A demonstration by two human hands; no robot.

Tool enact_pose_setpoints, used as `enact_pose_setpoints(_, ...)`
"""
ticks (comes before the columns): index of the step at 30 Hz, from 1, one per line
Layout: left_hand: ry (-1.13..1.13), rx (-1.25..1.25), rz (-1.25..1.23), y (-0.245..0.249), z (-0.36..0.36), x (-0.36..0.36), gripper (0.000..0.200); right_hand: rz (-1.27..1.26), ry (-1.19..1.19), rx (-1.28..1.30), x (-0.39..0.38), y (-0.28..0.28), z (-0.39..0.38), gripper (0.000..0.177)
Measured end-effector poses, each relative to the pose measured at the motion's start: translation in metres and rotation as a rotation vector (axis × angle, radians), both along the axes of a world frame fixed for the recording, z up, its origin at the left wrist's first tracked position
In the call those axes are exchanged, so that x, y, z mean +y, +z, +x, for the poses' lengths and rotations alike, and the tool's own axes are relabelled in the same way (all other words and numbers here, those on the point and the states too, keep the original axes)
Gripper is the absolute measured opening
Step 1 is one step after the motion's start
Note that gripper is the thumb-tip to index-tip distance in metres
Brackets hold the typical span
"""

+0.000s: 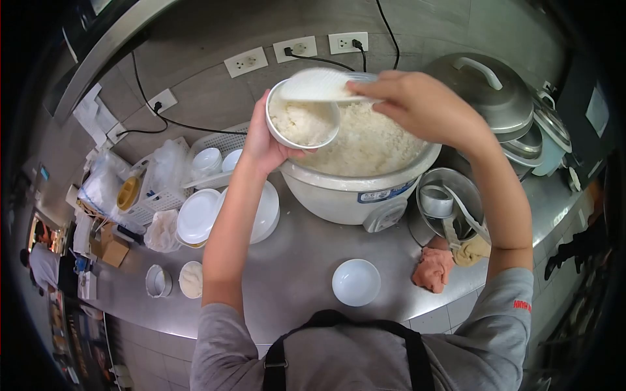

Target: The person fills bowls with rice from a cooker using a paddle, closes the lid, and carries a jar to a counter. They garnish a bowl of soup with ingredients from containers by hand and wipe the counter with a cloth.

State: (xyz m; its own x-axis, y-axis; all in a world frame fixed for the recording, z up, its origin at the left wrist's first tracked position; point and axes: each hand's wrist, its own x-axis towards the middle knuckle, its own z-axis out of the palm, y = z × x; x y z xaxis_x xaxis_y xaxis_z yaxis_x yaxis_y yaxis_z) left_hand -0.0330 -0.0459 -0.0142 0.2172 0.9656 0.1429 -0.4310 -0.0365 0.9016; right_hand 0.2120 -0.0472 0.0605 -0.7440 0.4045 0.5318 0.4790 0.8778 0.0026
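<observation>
My left hand grips a white bowl from its left side and underneath, tilted toward me. Cooked rice lies inside it. In my right hand is a white rice paddle, its blade over the bowl's far rim and slightly blurred. Both hands are above a large rice cooker with its lid off and plenty of rice inside. On the steel counter in front of me stands a second white bowl; whether it holds anything is hard to tell.
Right of the cooker are a steel pot with utensils, a pinkish cloth and lidded pots. Stacked white plates, a basket with bowls, a rice-filled cup and a metal ring are at left. Cords run along the wall.
</observation>
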Motion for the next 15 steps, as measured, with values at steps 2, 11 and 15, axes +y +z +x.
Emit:
enact_pose_setpoints(2, -0.132, -0.077, 0.037, -0.002, -0.006, -0.003, 0.066, -0.039, -0.049, -0.018, -0.017, 0.014, 0.01, 0.036)
enact_pose_setpoints(11, 0.103, -0.018, 0.078, 0.005, -0.008, -0.006, 0.069, -0.011, -0.013, -0.092, -0.023, 0.007, 0.009, 0.039)
enact_pose_setpoints(15, 0.043, -0.078, 0.093, 0.005, -0.01, -0.007, 0.068, -0.038, -0.043, -0.1, -0.025, -0.001, 0.006, 0.039)
